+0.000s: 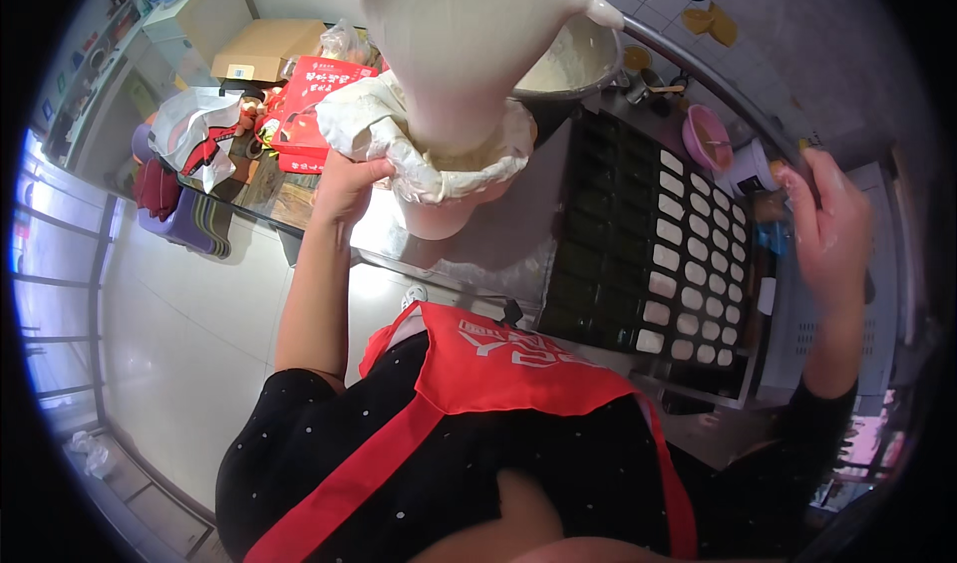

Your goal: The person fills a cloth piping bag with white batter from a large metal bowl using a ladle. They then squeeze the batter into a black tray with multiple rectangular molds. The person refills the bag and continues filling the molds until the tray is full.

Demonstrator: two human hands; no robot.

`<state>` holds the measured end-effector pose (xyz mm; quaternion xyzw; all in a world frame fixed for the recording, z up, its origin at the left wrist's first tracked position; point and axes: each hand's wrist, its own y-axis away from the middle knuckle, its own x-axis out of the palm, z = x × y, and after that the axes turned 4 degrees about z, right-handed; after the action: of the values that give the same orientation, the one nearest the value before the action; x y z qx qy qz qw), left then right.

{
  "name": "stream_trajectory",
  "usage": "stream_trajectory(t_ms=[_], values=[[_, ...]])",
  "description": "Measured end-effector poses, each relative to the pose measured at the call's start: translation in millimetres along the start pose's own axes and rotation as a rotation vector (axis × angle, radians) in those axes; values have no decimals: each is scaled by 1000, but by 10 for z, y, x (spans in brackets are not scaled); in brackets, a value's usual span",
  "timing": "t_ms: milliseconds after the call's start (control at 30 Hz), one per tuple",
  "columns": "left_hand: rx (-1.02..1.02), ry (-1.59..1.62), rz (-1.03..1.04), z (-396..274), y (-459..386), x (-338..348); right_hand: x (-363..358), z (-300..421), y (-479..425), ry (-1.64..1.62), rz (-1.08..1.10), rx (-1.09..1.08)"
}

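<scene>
My left hand (pixel 350 182) grips the folded rim of a white piping bag (pixel 366 118), which lines a translucent plastic container (pixel 435 218). A thick mass of pale batter (pixel 463 32) pours from above into the bag's mouth. It hangs from a batter-coated utensil whose head is hidden, likely a large ladle. My right hand (pixel 830 227) is closed around the far end of that utensil's long metal handle (pixel 710 77). Behind the pouring batter stands a large metal bowl (pixel 617 58), with more batter smeared inside.
To the right lies a black multi-cavity baking mould (pixel 598 264), its right-hand rows filled with pale batter. Beyond it are a pink bowl (pixel 706 138) and a white tub (pixel 748 167). Red boxes (pixel 321 92), a cardboard box (pixel 269 47) and a plastic bag (pixel 198 133) stand at the left.
</scene>
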<state>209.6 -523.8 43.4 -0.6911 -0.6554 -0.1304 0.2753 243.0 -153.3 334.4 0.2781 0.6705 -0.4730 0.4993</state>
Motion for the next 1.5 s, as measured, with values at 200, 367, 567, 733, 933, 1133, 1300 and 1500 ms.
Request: stream_trajectory(t_ms=[200,367,567,733,933,1133,1300,1500], values=[[20,8,-3,27,-8,6,-192,-2,210,255,-253,-274],[28,-7,45,63,-27,-3,129,26,389,361,-135,-240],[28,-12,55,62,-10,-70,284,56,353,141,-237,-229],[41,17,43,45,-25,-5,550,-12,256,-377,273,131],[20,-15,33,40,-26,-33,386,-298,-188,-914,835,538],[-47,32,-43,32,-54,53,416,-810,-772,-1152,862,392],[-33,-13,-115,8,7,92,1068,-734,-1951,-341,797,121],[-135,-214,-117,26,54,-11,2375,-195,-2535,611,820,-133]])
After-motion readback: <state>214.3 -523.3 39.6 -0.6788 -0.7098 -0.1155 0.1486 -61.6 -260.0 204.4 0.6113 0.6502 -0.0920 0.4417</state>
